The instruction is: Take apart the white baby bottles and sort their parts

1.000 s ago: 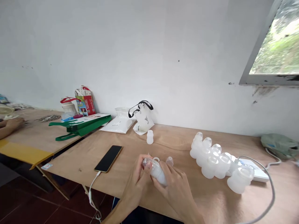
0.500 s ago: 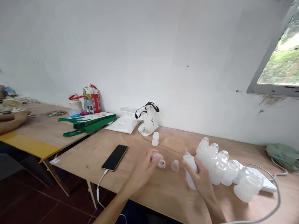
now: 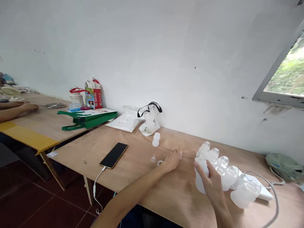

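Note:
My right hand (image 3: 212,180) is wrapped round a frosted white baby bottle (image 3: 201,183), held nearly upright. My left hand (image 3: 173,160) reaches across the table with its fingers closed on a clear bottle cap (image 3: 181,154), mostly covered by the hand. Left of that wrist lie a clear silicone nipple (image 3: 153,159) and a white collar ring (image 3: 160,162), partly behind the forearm. Farther back stands a small frosted bottle (image 3: 156,139). Several capped baby bottles (image 3: 219,164) stand grouped just right of my right hand.
A phone (image 3: 114,155) with a white cable lies left. Behind are a white plastic package (image 3: 125,118), a white bag with black handles (image 3: 150,122) and a green bag (image 3: 90,118). A white device (image 3: 260,186) sits right. Another person's hands (image 3: 26,107) rest at the far-left table.
My left hand has moved right, from the small parts to the clear cap. The nipple now lies on the table. My right hand keeps hold of the bottle; the view has shifted slightly.

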Action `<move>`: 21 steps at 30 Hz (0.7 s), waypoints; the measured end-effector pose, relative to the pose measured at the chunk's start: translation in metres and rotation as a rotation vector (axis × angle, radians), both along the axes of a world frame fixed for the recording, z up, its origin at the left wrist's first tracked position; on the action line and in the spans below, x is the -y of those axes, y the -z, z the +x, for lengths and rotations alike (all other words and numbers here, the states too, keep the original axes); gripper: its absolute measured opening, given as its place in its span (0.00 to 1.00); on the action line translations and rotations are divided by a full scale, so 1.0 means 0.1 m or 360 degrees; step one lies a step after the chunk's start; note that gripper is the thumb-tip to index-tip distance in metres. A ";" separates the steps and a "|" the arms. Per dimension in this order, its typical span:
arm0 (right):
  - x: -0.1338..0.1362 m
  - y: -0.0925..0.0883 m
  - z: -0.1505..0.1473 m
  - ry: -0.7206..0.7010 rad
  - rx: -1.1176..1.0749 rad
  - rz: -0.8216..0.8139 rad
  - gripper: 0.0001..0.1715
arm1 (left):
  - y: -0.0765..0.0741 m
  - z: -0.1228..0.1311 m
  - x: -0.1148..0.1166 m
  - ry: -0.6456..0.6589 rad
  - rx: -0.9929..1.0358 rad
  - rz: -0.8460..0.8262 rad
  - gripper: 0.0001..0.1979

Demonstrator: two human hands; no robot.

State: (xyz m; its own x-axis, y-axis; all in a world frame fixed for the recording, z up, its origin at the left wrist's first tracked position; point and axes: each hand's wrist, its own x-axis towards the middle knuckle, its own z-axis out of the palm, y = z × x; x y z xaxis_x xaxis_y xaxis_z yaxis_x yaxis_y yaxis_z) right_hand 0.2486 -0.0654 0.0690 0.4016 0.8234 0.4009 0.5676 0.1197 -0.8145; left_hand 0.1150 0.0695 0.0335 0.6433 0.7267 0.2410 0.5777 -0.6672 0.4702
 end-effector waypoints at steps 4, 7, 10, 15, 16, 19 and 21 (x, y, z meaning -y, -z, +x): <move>-0.03 0.00 -0.06 -0.0049 0.0049 -0.0026 0.25 | -0.10 -0.07 0.00 -0.0117 0.0252 -0.0135 0.25; -0.06 0.04 -0.14 -0.0177 0.0060 -0.0153 0.23 | -0.22 -0.28 0.18 -0.0110 0.0454 -0.0224 0.25; -0.08 0.07 -0.26 -0.0459 0.0054 -0.0308 0.22 | -0.33 -0.60 0.43 0.0280 0.0793 -0.0569 0.26; -0.03 0.00 -0.51 -0.0996 -0.0083 -0.0484 0.17 | -0.34 -1.07 0.63 0.0469 0.0946 -0.1037 0.22; -0.01 -0.03 -0.56 -0.1091 -0.0114 -0.0499 0.17 | -0.32 -1.13 0.63 0.0508 0.0939 -0.1115 0.22; 0.01 -0.06 -0.62 -0.1235 -0.0148 -0.0500 0.17 | -0.28 -1.22 0.63 0.0456 0.0952 -0.1177 0.22; 0.00 -0.04 -0.61 -0.1179 -0.0120 -0.0491 0.16 | -0.28 -1.23 0.65 0.0356 0.0959 -0.1115 0.20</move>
State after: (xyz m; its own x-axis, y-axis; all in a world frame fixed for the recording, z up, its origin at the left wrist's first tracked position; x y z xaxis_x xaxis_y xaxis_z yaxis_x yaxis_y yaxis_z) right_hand 0.1877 -0.0654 0.0730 -0.2756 0.9555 0.1055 0.3712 0.2070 -0.9052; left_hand -0.0084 0.0041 0.0619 0.6946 0.7069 0.1337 0.0004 -0.1863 0.9825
